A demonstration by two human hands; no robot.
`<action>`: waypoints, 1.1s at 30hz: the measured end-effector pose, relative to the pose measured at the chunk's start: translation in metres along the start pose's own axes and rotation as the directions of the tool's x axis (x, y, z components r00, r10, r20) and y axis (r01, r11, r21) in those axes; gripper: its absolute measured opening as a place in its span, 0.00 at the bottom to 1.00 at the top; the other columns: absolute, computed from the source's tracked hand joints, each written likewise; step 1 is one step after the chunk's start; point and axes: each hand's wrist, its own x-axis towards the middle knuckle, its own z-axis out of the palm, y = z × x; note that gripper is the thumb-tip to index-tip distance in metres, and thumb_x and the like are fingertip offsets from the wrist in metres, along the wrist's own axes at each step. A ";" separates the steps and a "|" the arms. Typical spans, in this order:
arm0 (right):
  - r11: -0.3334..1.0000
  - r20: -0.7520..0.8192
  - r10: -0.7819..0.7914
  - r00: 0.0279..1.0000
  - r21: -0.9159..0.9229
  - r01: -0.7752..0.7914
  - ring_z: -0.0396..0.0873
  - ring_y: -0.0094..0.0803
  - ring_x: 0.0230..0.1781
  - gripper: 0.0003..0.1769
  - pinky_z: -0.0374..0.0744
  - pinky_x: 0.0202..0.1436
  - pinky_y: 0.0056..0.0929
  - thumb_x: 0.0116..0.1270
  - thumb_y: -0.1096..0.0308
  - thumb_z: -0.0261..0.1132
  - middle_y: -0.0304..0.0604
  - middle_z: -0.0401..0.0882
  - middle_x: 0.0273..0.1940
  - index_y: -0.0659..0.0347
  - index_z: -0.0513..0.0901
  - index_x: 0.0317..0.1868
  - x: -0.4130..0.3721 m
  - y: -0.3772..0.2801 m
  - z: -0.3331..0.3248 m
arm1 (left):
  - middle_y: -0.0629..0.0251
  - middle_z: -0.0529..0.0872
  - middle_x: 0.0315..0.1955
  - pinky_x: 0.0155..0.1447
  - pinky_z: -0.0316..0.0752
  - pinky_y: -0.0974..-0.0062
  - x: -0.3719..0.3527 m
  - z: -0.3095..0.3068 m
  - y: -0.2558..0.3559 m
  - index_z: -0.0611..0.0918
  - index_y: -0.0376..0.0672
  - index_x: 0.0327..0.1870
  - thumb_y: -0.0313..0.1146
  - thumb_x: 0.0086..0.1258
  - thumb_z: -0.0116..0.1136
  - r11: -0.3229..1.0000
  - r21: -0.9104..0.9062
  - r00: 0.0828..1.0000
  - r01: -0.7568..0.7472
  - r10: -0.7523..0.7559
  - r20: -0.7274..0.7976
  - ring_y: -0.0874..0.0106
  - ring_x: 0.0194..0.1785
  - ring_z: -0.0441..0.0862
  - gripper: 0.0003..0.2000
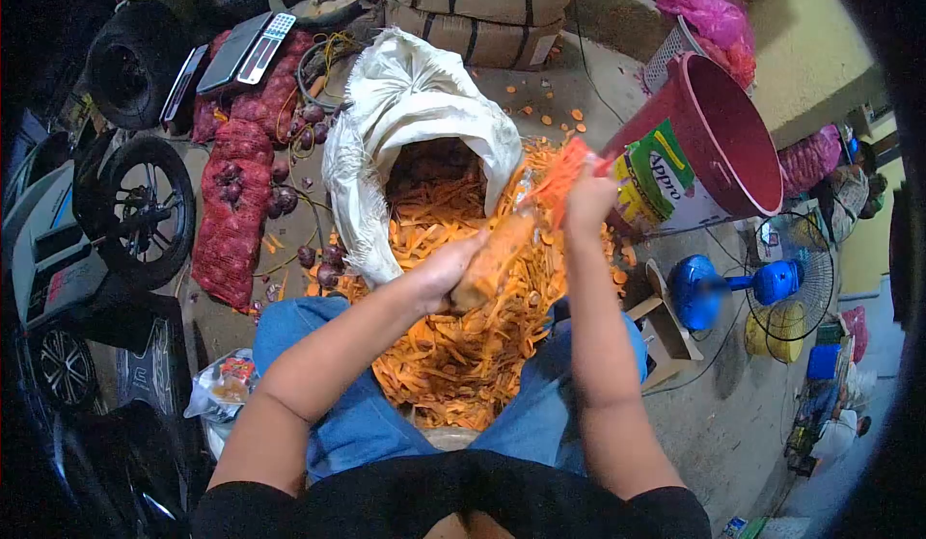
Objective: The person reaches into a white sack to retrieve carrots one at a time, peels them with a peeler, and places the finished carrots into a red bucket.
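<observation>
My left hand [451, 271] is closed around the lower part of a thick orange carrot [500, 257], tilted up and to the right. Smeared by motion, a red peeler [600, 167] sits in my closed right hand [590, 202], just above and right of the carrot. Orange blurred strips [567, 175] show beside the peeler; its blade cannot be made out. Below both hands, a heap of carrot peels [453, 361] fills the space between my knees. The peels reach into the mouth of a white woven sack [362, 168] lying ahead.
A large red bucket [743, 115] leans at the right, near a blue fan [699, 293]. Red net bags of onions [231, 221], loose onions [282, 200] and a scale [236, 52] lie at the left. A motorbike wheel [145, 213] stands beyond them. Brown bales [482, 33] are behind the sack.
</observation>
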 end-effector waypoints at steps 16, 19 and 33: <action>0.999 -0.043 -0.035 0.998 -0.041 0.033 0.65 0.25 0.20 0.15 0.65 0.24 0.28 0.58 0.62 0.51 0.39 0.68 0.18 0.68 0.70 0.25 0.011 0.009 -0.005 | 0.65 0.76 0.29 0.28 0.73 0.76 -0.016 0.011 0.003 0.69 0.41 0.44 0.47 0.64 0.32 0.970 0.241 0.992 -0.021 0.050 -0.115 0.75 0.26 0.75 0.20; 0.950 -0.125 0.301 0.945 -0.042 -0.308 0.69 0.30 0.20 0.14 0.68 0.26 0.31 0.58 0.63 0.51 0.43 0.71 0.20 0.68 0.71 0.26 0.026 -0.003 -0.022 | 0.65 0.76 0.28 0.25 0.73 0.76 -0.018 0.019 0.008 0.69 0.41 0.45 0.46 0.64 0.34 0.991 0.126 0.995 0.040 -0.029 -0.093 0.75 0.25 0.75 0.19; 0.996 -0.116 -0.079 0.990 -0.038 0.075 0.63 0.22 0.16 0.15 0.63 0.20 0.24 0.59 0.63 0.50 0.35 0.67 0.16 0.66 0.69 0.20 0.015 0.008 -0.010 | 0.62 0.76 0.28 0.33 0.73 0.79 -0.008 0.001 0.010 0.70 0.39 0.39 0.45 0.65 0.31 0.981 0.190 1.000 0.029 -0.028 -0.007 0.75 0.28 0.75 0.19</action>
